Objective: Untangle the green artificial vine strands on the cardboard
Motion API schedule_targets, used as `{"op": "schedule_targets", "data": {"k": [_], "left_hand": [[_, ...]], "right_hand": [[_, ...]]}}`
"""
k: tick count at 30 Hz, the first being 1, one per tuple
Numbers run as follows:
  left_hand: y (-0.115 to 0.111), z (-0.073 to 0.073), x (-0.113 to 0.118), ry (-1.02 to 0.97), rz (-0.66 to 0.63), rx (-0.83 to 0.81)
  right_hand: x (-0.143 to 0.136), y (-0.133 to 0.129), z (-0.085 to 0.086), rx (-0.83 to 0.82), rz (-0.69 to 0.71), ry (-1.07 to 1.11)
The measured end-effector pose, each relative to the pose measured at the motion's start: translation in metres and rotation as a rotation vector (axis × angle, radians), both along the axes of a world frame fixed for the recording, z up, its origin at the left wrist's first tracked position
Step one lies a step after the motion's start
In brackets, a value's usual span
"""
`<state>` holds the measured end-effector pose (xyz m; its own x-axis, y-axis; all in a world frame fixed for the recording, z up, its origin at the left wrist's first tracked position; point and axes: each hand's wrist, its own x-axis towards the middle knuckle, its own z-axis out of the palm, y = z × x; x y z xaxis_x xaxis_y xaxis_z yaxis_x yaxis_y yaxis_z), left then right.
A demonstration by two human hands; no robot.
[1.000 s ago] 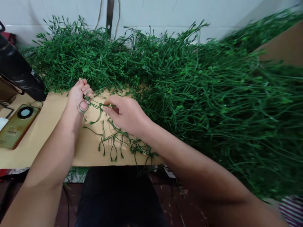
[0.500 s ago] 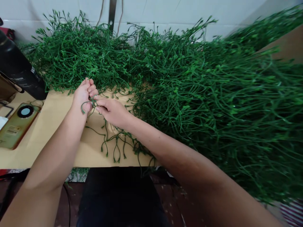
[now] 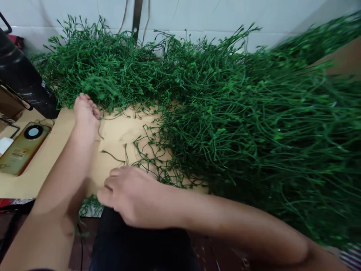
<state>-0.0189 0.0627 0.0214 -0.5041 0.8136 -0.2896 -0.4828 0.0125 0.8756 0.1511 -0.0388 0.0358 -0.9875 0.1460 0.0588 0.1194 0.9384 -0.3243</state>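
Note:
Thin green stems with forked, bud-like tips, perhaps artificial, lie in a long heap (image 3: 197,75) along the back and right of the tan board (image 3: 113,130). My left hand (image 3: 86,107) is closed at the heap's front left edge, with a loose stem trailing beside its wrist. Just beyond its fingers a clump of green tips is blurred by motion. My right hand (image 3: 126,194), curled and partly blurred, is over the board's front edge above my lap; whatever its fingers hold is hidden. Several loose stems (image 3: 152,150) lie on the board behind it.
On the left stand a black bottle (image 3: 25,75) and a phone (image 3: 25,148) lying camera side up. A white tiled wall (image 3: 197,17) closes off the back. Below the board's front edge are dark trousers (image 3: 141,244) and green bits (image 3: 91,206).
My hands were together over the board. My left hand has shifted left, and my right hand has come down toward the front edge. Loose stems near the front edge have moved or become covered.

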Motion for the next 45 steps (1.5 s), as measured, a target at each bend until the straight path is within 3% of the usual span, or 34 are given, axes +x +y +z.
{"op": "schedule_targets", "data": {"k": [1,3,5,7,14,22,29,35,39,42,45], "left_hand": [[-0.003,0.001,-0.005,-0.072,0.043,0.039],[-0.008,0.003,-0.008,-0.192,0.063,0.116],[-0.012,0.006,-0.003,-0.283,-0.052,0.153],[-0.013,0.007,0.005,-0.341,-0.124,0.173],[-0.011,0.008,0.015,-0.315,-0.191,0.126],[-0.014,0.010,0.014,-0.251,-0.188,0.132],[-0.013,0.007,0.012,-0.072,-0.207,0.099],[-0.012,0.005,0.012,-0.012,-0.237,0.099],[-0.014,0.004,0.017,0.217,-0.381,0.047],[-0.017,0.000,0.020,0.400,-0.514,0.014],[-0.018,-0.004,0.024,0.571,-0.541,-0.005]], "right_hand": [[0.002,-0.001,0.001,-0.023,0.016,0.026],[0.005,0.008,0.003,-0.093,-0.154,0.076],[0.007,0.025,0.004,-0.174,-0.380,0.170],[0.008,0.043,0.003,-0.225,-0.521,0.286],[-0.011,0.075,-0.010,-0.336,-0.842,0.341],[-0.022,0.083,-0.033,-0.435,-0.627,0.264],[-0.023,0.080,-0.033,-0.463,-0.628,0.171],[-0.017,0.086,-0.028,-0.234,-0.733,0.194],[-0.010,0.090,-0.026,-0.022,-0.874,0.175],[-0.008,0.090,-0.025,0.043,-0.929,0.150],[-0.006,0.091,-0.025,0.071,-0.936,0.114]]}}
